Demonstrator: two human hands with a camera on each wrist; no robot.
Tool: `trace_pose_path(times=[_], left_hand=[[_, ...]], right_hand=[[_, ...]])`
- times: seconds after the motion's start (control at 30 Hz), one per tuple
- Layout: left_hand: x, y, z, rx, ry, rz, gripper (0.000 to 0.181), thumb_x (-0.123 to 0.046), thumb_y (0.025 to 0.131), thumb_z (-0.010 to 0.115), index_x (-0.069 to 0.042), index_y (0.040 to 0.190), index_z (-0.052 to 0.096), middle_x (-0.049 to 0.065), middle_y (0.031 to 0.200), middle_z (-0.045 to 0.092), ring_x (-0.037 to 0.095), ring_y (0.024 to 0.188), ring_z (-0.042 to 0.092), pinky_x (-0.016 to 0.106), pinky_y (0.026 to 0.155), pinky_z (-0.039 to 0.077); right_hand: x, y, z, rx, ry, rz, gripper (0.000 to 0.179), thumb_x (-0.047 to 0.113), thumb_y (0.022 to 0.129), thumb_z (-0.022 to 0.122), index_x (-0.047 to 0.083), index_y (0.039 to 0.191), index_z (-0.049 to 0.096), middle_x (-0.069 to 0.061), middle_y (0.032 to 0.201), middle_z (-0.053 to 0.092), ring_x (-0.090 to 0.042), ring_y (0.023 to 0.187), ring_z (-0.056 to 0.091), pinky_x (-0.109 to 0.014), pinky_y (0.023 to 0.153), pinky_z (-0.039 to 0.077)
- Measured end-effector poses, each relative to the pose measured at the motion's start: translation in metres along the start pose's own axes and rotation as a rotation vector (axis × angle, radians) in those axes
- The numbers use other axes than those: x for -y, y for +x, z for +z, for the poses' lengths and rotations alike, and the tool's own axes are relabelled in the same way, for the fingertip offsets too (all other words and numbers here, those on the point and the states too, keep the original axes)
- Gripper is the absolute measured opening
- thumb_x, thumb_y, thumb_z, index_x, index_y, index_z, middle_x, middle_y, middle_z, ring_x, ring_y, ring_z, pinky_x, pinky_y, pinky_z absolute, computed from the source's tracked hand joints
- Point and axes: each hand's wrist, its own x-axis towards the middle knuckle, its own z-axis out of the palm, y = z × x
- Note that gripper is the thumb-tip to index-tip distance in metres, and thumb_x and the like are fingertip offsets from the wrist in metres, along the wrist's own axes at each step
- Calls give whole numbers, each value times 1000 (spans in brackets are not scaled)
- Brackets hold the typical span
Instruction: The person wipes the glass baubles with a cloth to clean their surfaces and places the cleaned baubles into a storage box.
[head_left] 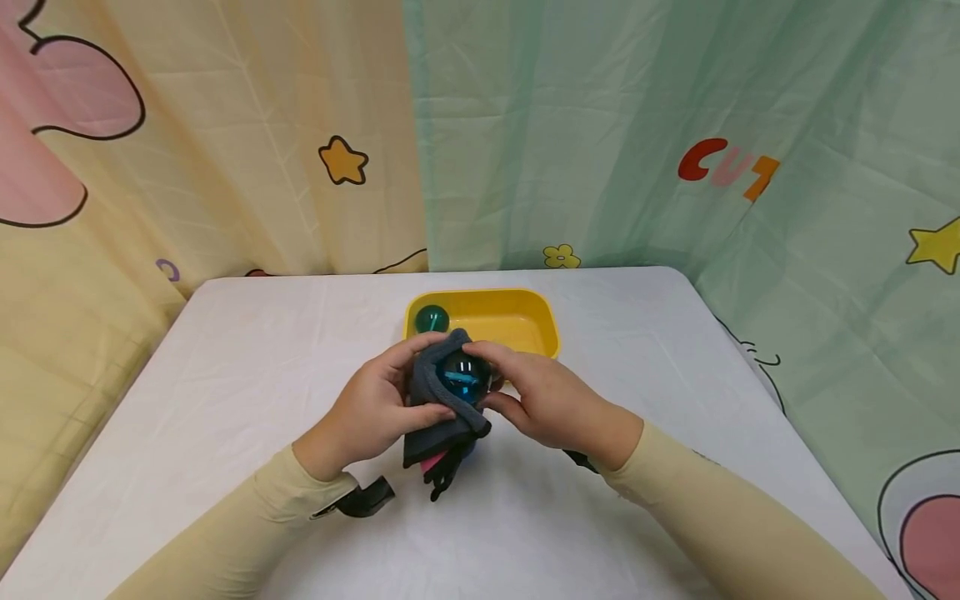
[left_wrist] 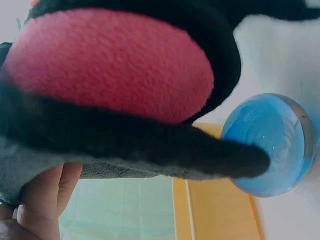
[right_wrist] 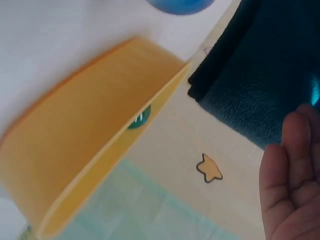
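In the head view, a grey plush cloth (head_left: 435, 392) with black edging is wrapped partly around a glossy clear blue ball (head_left: 463, 379). My left hand (head_left: 367, 408) grips the cloth, thumb in front and fingers behind. From the other side, my right hand (head_left: 551, 400) holds the ball between thumb and fingers at the cloth's opening. A pink plush patch (left_wrist: 110, 65) with black trim fills much of the left wrist view. Another blue ball (left_wrist: 272, 145) rests on the table below; the head view mostly hides it behind the cloth.
A yellow tray (head_left: 551, 321) stands just beyond the hands, with a green ball (head_left: 432, 319) at its left end. The white table (head_left: 225, 358) spreads beneath everything. Printed curtains (head_left: 510, 125) hang behind and to the sides.
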Motion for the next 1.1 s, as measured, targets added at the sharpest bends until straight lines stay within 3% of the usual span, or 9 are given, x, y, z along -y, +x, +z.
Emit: trace_pose_path(times=[0.13, 0.2, 0.27, 0.33, 0.5, 0.67, 0.73, 0.93, 1.1], left_hand=[[0, -1, 2, 15, -3, -4, 78, 2, 85, 85, -10, 153, 49, 19, 143, 61, 24, 105, 71, 28, 90, 63], [1, -1, 3, 19, 2, -10, 78, 1, 85, 85, -10, 153, 49, 19, 143, 62, 24, 105, 71, 28, 90, 63], [3, -2, 3, 18, 11, -13, 78, 1, 84, 86, -11, 153, 50, 19, 140, 63, 23, 103, 72, 28, 89, 63], [3, -2, 3, 12, 25, -9, 79, 1, 84, 87, -11, 152, 50, 19, 138, 64, 23, 102, 72, 27, 88, 63], [2, -1, 0, -3, 26, 16, 79, 2, 83, 87, -10, 152, 50, 19, 138, 65, 23, 103, 72, 26, 88, 63], [1, 0, -1, 4, -6, 21, 78, 3, 84, 85, -8, 152, 49, 20, 141, 63, 25, 105, 72, 26, 91, 62], [2, 0, 0, 10, -16, 17, 77, 3, 85, 85, -9, 152, 50, 19, 142, 62, 25, 107, 71, 26, 92, 62], [3, -1, 4, 14, -16, -5, 78, 2, 84, 86, -10, 152, 49, 20, 140, 63, 24, 105, 71, 26, 90, 62], [3, -2, 3, -2, -17, -10, 80, 3, 84, 86, -10, 153, 48, 20, 132, 68, 21, 100, 72, 28, 86, 64]], right_hand=[[-1, 0, 1, 36, 167, 71, 62, 19, 102, 71, 3, 152, 38, -5, 107, 78, -12, 86, 69, -28, 79, 61], [-2, 0, 3, 49, 295, 118, 54, 22, 106, 65, 2, 150, 40, -5, 101, 79, -11, 85, 69, -26, 78, 61], [-3, 0, 5, 38, 350, 136, 49, 22, 108, 62, 0, 148, 43, -5, 103, 78, -10, 87, 68, -27, 80, 62], [-4, 0, 6, 21, 345, 122, 53, 21, 107, 62, 0, 151, 41, -6, 106, 77, -11, 91, 69, -28, 83, 62], [-2, -1, 6, 5, 166, 29, 76, 16, 100, 73, 9, 160, 28, -7, 124, 72, -14, 99, 71, -30, 90, 62], [-3, 0, 4, 5, 28, 11, 68, 14, 99, 74, 8, 155, 37, -8, 128, 72, -17, 101, 72, -31, 92, 62], [-3, 0, 4, 21, 63, 45, 67, 17, 100, 73, 7, 155, 36, -7, 120, 75, -16, 94, 71, -29, 85, 62], [-6, 1, 6, 49, 337, 123, 53, 23, 106, 63, 0, 149, 42, -7, 106, 79, -11, 88, 68, -26, 79, 61], [-4, -1, 4, 31, 285, 78, 68, 18, 103, 70, 6, 159, 33, -4, 112, 76, -11, 95, 71, -30, 88, 62]])
